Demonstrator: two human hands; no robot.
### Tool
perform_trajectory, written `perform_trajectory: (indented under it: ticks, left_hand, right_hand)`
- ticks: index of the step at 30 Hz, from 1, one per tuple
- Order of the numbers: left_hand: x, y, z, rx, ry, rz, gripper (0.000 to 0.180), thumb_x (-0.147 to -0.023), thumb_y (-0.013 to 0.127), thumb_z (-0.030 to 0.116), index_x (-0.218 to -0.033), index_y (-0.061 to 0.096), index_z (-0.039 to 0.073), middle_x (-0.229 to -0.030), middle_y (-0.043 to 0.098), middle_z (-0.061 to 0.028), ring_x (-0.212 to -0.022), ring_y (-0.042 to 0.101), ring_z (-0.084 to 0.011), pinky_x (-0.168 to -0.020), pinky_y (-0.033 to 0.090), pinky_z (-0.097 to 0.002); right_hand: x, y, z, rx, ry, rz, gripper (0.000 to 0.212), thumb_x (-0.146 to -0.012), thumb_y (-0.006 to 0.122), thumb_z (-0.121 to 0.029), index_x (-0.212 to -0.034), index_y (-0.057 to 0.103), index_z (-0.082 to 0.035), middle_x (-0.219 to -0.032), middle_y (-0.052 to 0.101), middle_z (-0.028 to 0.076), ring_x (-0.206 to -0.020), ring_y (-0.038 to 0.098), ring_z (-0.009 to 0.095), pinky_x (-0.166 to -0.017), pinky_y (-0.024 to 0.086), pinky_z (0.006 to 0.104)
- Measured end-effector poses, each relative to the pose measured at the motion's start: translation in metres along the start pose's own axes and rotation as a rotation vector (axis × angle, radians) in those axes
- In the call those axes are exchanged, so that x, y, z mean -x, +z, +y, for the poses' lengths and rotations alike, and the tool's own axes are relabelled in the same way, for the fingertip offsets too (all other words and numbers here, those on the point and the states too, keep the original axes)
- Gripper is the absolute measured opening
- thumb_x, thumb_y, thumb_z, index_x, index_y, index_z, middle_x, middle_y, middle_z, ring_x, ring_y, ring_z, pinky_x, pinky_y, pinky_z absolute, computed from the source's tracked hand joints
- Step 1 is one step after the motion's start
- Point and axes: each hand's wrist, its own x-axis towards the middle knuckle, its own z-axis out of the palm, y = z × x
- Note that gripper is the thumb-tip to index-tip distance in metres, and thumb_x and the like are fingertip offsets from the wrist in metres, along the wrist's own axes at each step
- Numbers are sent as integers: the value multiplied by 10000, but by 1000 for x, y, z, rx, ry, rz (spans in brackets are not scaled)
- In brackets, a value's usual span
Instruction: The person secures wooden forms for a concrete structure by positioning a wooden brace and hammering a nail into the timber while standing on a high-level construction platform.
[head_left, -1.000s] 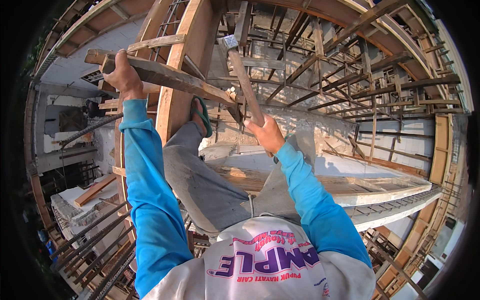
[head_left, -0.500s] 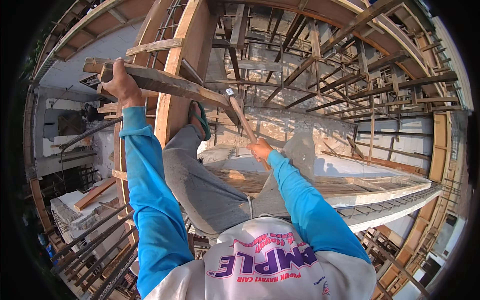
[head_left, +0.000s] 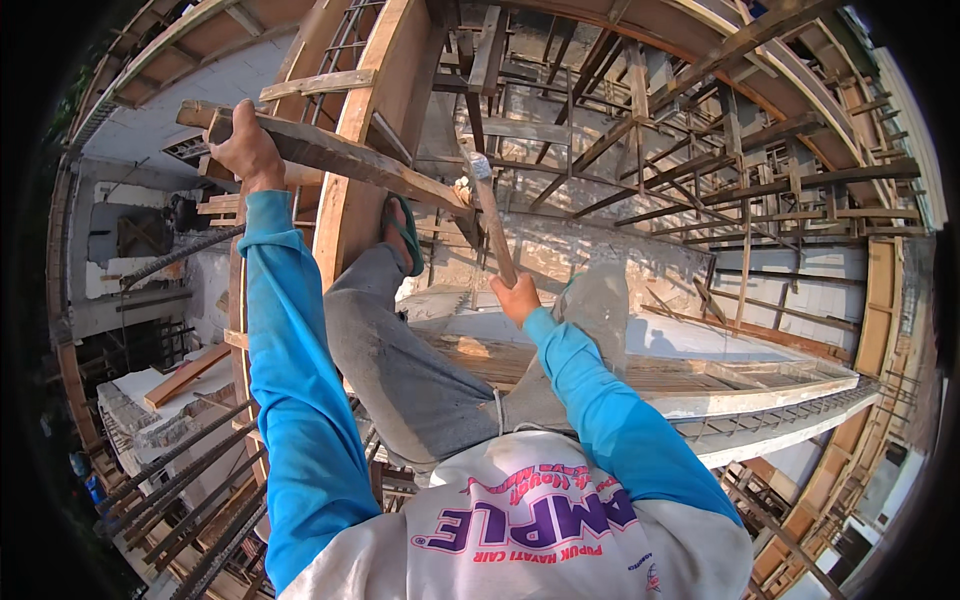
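My left hand (head_left: 247, 150) is wrapped round a rough length of timber (head_left: 350, 160) near its left end. The timber slants down to the right across a wooden formwork beam (head_left: 352, 200). In my closed right hand (head_left: 517, 298) is the wooden handle of a hammer (head_left: 494, 222). Its pale metal head appears just right of the timber's far end, apart from it in the picture. That end looks splintered and bright. Below it, my foot in a green flip-flop (head_left: 412, 236) rests against the formwork.
Steel reinforcing bars (head_left: 190, 485) stick out at lower left. A long formwork panel (head_left: 760, 385) runs beneath my legs to the right. Timber props and cross-braces (head_left: 740, 185) fill the drop at upper right. A short crosspiece (head_left: 318, 84) spans the formwork top.
The hammer's head has lifted up and right, off the timber's end, and its handle stands steeper. My right hand has shifted slightly left. My left hand keeps its hold on the timber.
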Motion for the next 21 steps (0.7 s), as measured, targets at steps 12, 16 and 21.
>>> perform_trajectory:
  ticks: [12, 16, 21]
  left_hand:
    - [-8, 3, -10, -41, -43, -58, 418, -721, 687, 154, -1033, 494, -47, -869, 575, -61, -739, 538, -156, -703, 455, -291]
    - [-6, -7, 5, -32, -102, -34, 419, -718, 692, 151, -1031, 495, -46, -862, 577, -63, -738, 546, -162, -690, 460, -299]
    - [4, 13, 3, 7, 7, 10, 241, -732, 691, 135, -877, 602, -36, -800, 610, -40, -701, 560, -137, -658, 456, -296]
  right_hand:
    - [-4, -49, -75, 37, -8, -217, 301, -852, 655, -264, -840, 549, 17, -635, 523, 85, -583, 544, 169, -548, 440, 332]
    - [-10, -61, -185, -46, -322, -174, 286, -866, 652, -259, -851, 551, 7, -709, 544, 85, -652, 534, 181, -579, 412, 330]
    - [-19, -3, -39, -56, -222, 29, 221, -884, 576, -190, -803, 535, 12, -665, 522, 89, -640, 538, 210, -589, 426, 347]
